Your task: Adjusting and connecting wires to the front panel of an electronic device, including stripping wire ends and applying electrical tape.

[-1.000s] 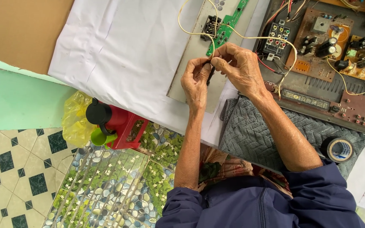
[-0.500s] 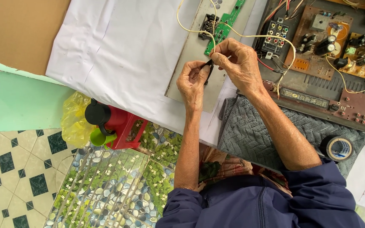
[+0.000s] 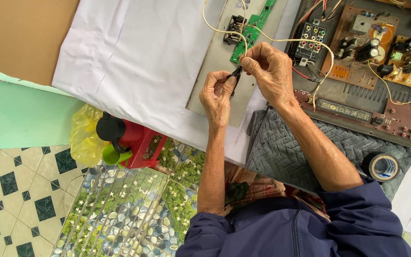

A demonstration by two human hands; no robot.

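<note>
Now L hand [image 3: 217, 93] pinches small black piece [image 3: 235, 74], R hand [image 3: 269, 71] pinches cream wire [image 3: 281, 40] just beside that grip. Step: joining wire to piece, prob. Next needs steady fingers, circuit boards [image 3: 357, 43] lie beyond.

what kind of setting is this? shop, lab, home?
Probably a home or small repair bench: an opened electronics chassis with bare circuit boards, a roll of black tape, and patterned floor tiles. Both hands work a cream wire.

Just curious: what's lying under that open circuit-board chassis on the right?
A grey quilted cloth sticks out beneath the chassis at its near edge. How far it runs underneath is hidden, as is anything else there.
</note>
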